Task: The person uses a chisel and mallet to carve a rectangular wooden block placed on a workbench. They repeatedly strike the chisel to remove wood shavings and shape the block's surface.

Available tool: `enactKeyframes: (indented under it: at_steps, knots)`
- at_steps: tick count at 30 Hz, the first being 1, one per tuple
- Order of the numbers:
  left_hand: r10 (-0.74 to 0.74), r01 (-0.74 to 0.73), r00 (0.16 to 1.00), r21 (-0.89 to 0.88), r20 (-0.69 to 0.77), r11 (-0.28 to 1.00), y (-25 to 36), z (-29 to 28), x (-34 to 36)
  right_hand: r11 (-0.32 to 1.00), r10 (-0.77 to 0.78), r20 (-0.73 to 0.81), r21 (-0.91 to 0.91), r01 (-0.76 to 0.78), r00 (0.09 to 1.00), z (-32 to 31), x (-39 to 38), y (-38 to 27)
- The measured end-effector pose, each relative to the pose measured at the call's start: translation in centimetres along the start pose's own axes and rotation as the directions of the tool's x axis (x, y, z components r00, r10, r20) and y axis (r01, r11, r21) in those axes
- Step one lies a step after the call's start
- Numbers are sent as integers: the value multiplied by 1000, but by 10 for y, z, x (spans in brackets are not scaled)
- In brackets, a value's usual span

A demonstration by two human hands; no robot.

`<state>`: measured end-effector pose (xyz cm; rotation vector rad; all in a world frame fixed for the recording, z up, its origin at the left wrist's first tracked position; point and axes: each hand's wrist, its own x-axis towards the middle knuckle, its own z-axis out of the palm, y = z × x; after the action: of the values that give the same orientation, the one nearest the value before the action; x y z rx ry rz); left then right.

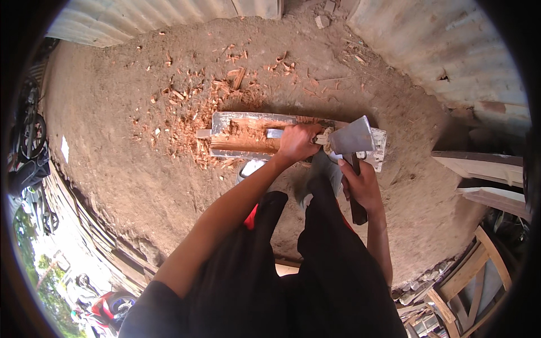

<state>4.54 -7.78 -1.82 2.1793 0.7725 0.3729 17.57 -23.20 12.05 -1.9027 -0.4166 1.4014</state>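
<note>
My left hand (297, 143) is closed around a chisel, whose flat metal blade (274, 133) points left along a hollowed block of reddish wood (253, 121). The chisel's pale, frayed handle end (322, 138) sticks out to the right of my fist. In my right hand (362, 185) is the dark handle of a hatchet. Its broad grey head (353, 136) is beside the chisel's handle end; whether the two touch, I cannot tell. The block lies lengthwise across the ground before my feet, with whitish worn edges and loose chips in its hollow.
Wood chips (239, 78) litter the dirt floor left of and beyond the block. Corrugated metal sheets (445, 50) stand at the far side. Timber frames (479, 270) and boards lie at right. Stacked planks (96, 225) and a red motorcycle (107, 307) are at left.
</note>
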Motion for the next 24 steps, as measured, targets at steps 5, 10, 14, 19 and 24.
enactKeyframes:
  at_steps: [5,10,14,19,24]
  knots:
    - [32,-34,999,-74,-33,997,3,-10,-5,990,107,-94,103,-97,990,-6,-13,-5]
    - [167,-149,985,-244,53,958,25,-1,-5,972,168,-193,196,-130,967,-16,-35,6]
    - [189,-165,980,-286,61,944,31,10,0,970,183,-206,199,-142,961,-20,-46,4]
    - [84,-88,996,-248,-27,965,34,12,6,984,105,-264,165,-62,959,-20,-51,6]
    - [112,-130,990,-244,-88,961,35,14,0,984,92,-245,174,-49,965,-13,-55,-16]
